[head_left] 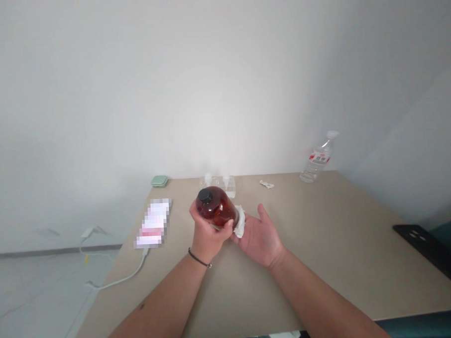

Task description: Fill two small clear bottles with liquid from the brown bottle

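Observation:
A dark red-brown, see-through bottle (221, 206) with a black cap lies tilted above the table, its cap end toward the upper left. My left hand (209, 234) is wrapped round its near side, with the thumb along the body. At the bottle's base, a crumpled white tissue (240, 222) is pressed against it by my right hand (260, 237). That palm faces up with the thumb held away; the fingertips are partly hidden behind the tissue and bottle.
Behind the bottle stands a clear plastic holder (230, 186). A phone (153, 224) with a white cable and a green case (159, 181) are on the left. A scrap of tissue (266, 184), a clear water bottle (318, 160) and a black object (431, 252) are toward the right.

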The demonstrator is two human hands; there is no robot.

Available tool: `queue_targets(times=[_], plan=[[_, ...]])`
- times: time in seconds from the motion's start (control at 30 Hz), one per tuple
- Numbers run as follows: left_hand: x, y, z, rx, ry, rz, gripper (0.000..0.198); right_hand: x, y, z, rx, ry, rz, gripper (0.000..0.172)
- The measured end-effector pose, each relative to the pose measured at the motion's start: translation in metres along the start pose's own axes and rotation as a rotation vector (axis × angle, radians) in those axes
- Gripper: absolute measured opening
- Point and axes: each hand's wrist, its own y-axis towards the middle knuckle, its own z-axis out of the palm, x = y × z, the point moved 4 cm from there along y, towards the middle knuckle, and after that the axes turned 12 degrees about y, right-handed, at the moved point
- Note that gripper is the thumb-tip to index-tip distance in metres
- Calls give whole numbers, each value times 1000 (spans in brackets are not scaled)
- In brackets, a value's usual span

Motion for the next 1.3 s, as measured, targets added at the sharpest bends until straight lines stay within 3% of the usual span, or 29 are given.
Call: queue_targets(times=[0.6, 0.97, 1.3], plan=[[0, -4, 5, 76, -65, -54, 85, -5, 4, -8, -32, -48, 59, 70], [-3, -4, 5, 56, -71, -34, 84, -11, 2, -6, -7, -83, 120, 71], [-5, -1, 1, -36, -9, -7, 84, -15, 0, -7, 3, -100, 187, 75]])
